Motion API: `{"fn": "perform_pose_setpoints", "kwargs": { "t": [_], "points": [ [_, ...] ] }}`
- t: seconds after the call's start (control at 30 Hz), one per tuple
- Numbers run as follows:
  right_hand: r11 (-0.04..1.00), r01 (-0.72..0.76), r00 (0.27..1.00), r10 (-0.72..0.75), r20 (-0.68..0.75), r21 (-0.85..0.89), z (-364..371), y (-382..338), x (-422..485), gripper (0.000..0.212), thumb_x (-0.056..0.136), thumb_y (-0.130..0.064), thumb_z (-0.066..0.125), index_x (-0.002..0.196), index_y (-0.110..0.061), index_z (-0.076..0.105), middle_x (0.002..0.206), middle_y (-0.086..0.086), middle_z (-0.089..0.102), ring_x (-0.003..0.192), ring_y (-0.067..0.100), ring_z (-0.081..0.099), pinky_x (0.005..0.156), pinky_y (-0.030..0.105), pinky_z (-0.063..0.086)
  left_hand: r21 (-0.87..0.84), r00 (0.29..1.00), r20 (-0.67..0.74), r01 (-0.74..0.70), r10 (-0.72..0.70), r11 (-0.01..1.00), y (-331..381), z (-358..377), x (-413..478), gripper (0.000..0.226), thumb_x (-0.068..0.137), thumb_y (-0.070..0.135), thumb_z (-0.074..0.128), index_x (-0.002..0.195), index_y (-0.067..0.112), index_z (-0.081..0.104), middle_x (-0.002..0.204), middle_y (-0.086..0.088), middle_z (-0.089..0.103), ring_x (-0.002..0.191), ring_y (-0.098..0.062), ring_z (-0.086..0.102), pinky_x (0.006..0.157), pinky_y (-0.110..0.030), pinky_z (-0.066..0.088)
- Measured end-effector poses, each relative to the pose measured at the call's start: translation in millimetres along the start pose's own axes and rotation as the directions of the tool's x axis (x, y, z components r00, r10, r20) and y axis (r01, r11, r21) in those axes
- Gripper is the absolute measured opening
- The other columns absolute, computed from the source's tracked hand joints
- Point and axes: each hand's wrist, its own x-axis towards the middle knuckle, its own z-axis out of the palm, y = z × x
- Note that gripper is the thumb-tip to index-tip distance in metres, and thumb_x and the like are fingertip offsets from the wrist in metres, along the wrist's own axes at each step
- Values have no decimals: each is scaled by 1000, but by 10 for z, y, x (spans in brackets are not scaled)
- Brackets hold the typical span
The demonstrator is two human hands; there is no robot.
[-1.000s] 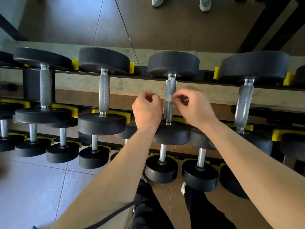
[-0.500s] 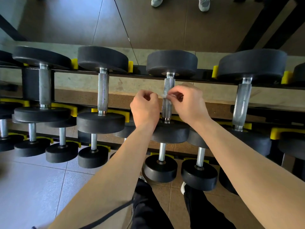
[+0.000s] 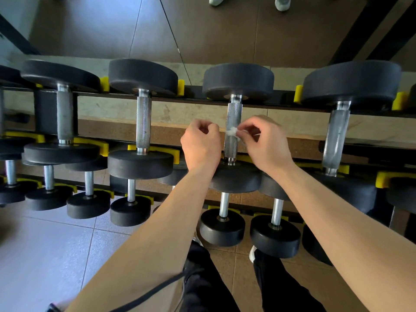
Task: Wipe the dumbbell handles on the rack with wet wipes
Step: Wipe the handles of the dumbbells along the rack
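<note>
Over the last second very little has travelled: my right hand [image 3: 267, 145] has stayed at the middle of the handle [image 3: 234, 113], and the wet wipe [image 3: 231, 131] now shows more plainly as a small white crumpled wad against the metal. I read that as rubbing in place rather than stroking along the bar, so only the middle band seems to have been covered. The ends near the two weights probably have not been wiped yet.

The right fingers [image 3: 244, 131] are pinched together on the wipe, pressing it to the bar from 3 o'clock. My left hand [image 3: 200, 145] sits at 9 o'clock of the handle, just beside it, with its fingers curled in. I see nothing held in it, and I cannot tell whether it touches the bar.

The handle is knurled steel, dull grey, running from 12 to 6 o'clock between two black weights on the top tier of the rack [image 3: 193, 93]. It sits at about 1 o'clock from the middle of my view. The wipe looks bunched and small against it. The next handle [image 3: 336, 136], off at 3 o'clock, has no hand on it.
</note>
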Motion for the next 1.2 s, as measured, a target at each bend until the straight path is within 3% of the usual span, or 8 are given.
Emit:
{"fn": "perform_pose_setpoints", "kwargs": {
  "t": [0.07, 0.23, 0.37, 0.5, 0.7, 0.9, 1.07, 1.2],
  "points": [
    [998, -48, 999, 47, 28, 47, -1, 7, -97, 8, 92, -20, 69, 100, -19, 70, 92, -12, 65, 82, -3, 59, 73, 8, 45, 0, 1000, 0, 2, -2, 1000, 4, -1, 3, 10, 97, 18, 58, 96, 27, 63, 87, 13, 63, 80, -3, 60, 62, -11, 40],
    [982, -186, 917, 180, 357, -20, -158, 88, -117, 4, 90, -28, 72, 92, -29, 70, 88, -17, 67, 81, -5, 58, 67, 12, 38, 12, 1000, 6, -6, 6, 1000, 8, -1, -5, 10, 98, 18, 57, 95, 27, 63, 88, 12, 63, 80, -3, 60, 64, -12, 41],
    [967, -221, 967, 201, 153, 124, -210, 130, 2, 6, 91, -22, 71, 96, -24, 67, 88, -17, 63, 80, -4, 59, 69, 13, 42, 12, 1000, 8, 3, -3, 1000, 0, -3, -2, 10, 98, 19, 57, 100, 25, 64, 90, 10, 64, 81, -4, 61, 63, -12, 41],
    [968, -165, 986, 163, 26, 190, -90, 52, 98, 13, 94, -14, 66, 104, -22, 64, 93, -14, 63, 84, 8, 66, 74, 27, 56, 17, 1000, 0, 1, -1, 1000, 4, 3, 5, 11, 98, 19, 57, 101, 23, 67, 90, 9, 66, 81, -5, 62, 64, -12, 43],
    [968, -156, 986, 164, -24, 196, -35, 14, 7, 14, 95, -29, 66, 103, -20, 74, 93, -14, 70, 88, -3, 63, 74, 8, 47, 11, 1000, 11, -3, 2, 1000, -6, 6, 7, 10, 98, 19, 57, 102, 23, 65, 92, 7, 66, 84, -8, 64, 71, -19, 50],
    [931, -250, 965, 261, -5, 266, 25, 12, 90, 7, 91, -27, 71, 97, -24, 72, 93, -16, 69, 91, 4, 65, 83, 37, 59, 11, 1000, 8, -3, 3, 1000, 3, 6, 2, 9, 98, 19, 58, 101, 24, 64, 91, 6, 66, 84, -8, 64, 70, -18, 49],
    [935, -234, 966, 254, -44, 266, 58, -27, -9, 10, 90, -26, 73, 100, -23, 74, 95, -16, 70, 92, -2, 63, 83, 18, 53, 9, 1000, 12, -10, 10, 1000, 12, 1, 0, 9, 98, 19, 58, 97, 28, 61, 89, 9, 64, 83, -8, 63, 67, -16, 47],
    [949, -255, 965, 237, 111, 186, 59, 20, -210, 6, 87, -27, 75, 93, -29, 74, 87, -20, 68, 85, -7, 61, 71, 4, 45, 19, 1000, 19, -10, 9, 1000, 17, -3, -2, 10, 98, 18, 58, 95, 28, 60, 88, 11, 62, 82, -6, 61, 65, -13, 43]
  ]
}}
